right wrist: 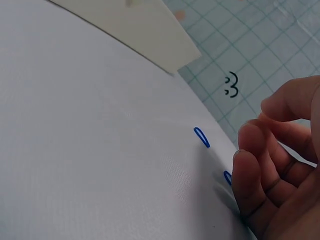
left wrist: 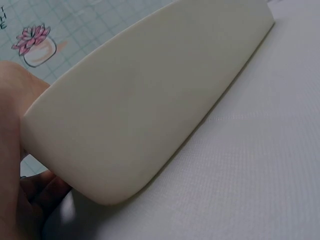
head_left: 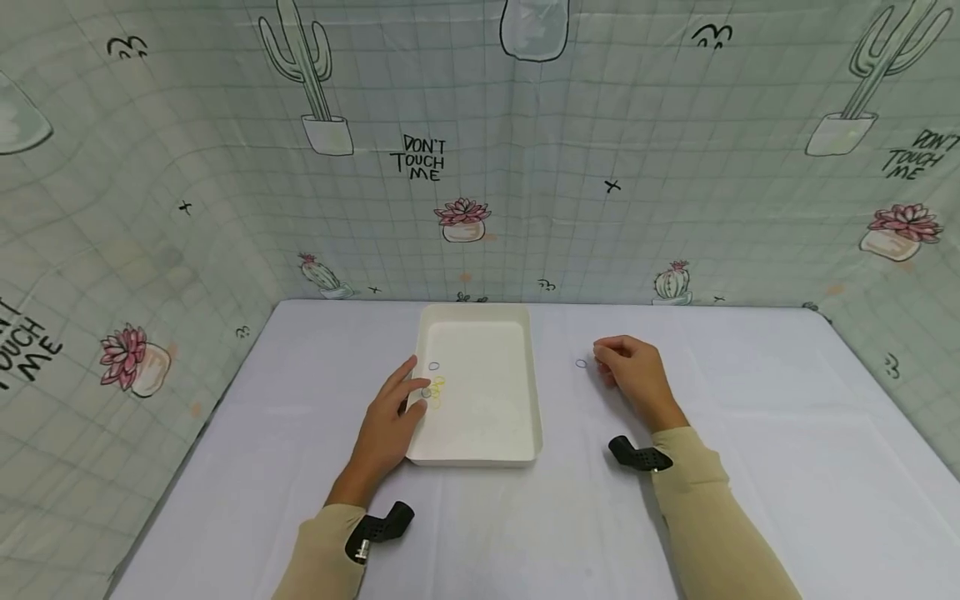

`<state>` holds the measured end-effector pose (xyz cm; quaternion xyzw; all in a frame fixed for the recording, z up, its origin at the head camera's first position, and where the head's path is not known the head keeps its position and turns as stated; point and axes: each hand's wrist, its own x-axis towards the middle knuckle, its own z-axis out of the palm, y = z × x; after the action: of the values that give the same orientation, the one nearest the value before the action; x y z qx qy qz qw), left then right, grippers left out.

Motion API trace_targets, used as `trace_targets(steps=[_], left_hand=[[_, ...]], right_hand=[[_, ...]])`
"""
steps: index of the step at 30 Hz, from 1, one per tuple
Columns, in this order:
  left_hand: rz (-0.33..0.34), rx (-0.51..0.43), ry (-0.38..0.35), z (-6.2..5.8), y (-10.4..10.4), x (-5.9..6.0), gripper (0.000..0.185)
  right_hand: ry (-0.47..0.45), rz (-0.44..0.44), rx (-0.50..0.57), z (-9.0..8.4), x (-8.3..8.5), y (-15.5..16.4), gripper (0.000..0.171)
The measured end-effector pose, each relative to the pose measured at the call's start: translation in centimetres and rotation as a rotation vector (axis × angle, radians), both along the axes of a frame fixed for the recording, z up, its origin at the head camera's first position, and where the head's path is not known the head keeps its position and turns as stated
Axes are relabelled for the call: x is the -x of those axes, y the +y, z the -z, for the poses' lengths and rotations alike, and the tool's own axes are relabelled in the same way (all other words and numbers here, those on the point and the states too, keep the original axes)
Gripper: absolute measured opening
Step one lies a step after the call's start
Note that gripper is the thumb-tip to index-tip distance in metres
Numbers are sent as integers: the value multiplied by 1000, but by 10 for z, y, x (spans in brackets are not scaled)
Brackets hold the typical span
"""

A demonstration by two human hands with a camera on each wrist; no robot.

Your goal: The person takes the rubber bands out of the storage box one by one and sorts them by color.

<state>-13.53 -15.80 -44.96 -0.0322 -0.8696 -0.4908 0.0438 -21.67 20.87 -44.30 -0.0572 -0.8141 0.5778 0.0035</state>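
1. A white tray (head_left: 480, 446) is sitting in the middle of the table (head_left: 750, 500), and every place below is given from it.
2. The left hand (head_left: 390, 421) is resting against the tray's left rim, with straight fingers reaching over the edge toward a small cluster of yellow rings (head_left: 437, 392) lying inside, near that left wall.
3. One blue ring (head_left: 433, 366) is lying inside the tray too, just behind the yellow ones.
4. The left hand is not gripping anything; its fingers are lying relaxed on the rim, and the left wrist view is showing only the tray's outer wall (left wrist: 150, 100) beside the hand (left wrist: 15, 165).
5. The right hand (head_left: 633, 375) is resting on the table to the right of the tray, well apart from it, fingers loosely curled and holding nothing.
6. Another blue ring (head_left: 581, 363) is lying on the table between the tray and the right hand, just beside the fingertips (right wrist: 245, 160).
7. The right wrist view is showing that ring (right wrist: 201, 137) flat on the cloth, with a second blue ring (right wrist: 227, 177) partly hidden behind the fingers.
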Motion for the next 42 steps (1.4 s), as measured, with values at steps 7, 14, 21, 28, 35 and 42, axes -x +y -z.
trace_targets(steps=[7, 14, 21, 28, 35, 42], left_hand=[[-4, 3, 10, -1, 1, 3, 35], [0, 5, 25, -3, 3, 6, 35], [8, -9, 18, -3, 7, 6, 35], [-3, -6, 9, -4, 7, 3, 35], [-14, -1, 15, 0, 3, -1, 35], [-11, -14, 17, 0, 3, -4, 34]], right_hand=[[-18, -44, 64, -1, -3, -7, 35], [-4, -91, 94, -5, -3, -16, 36], [-17, -150, 133, -9, -5, -26, 38], [-21, -194, 205, -15, -5, -40, 41], [-69, -217, 288, -20, 0, -60, 40], [-87, -279, 262, -29, 7, -74, 38]])
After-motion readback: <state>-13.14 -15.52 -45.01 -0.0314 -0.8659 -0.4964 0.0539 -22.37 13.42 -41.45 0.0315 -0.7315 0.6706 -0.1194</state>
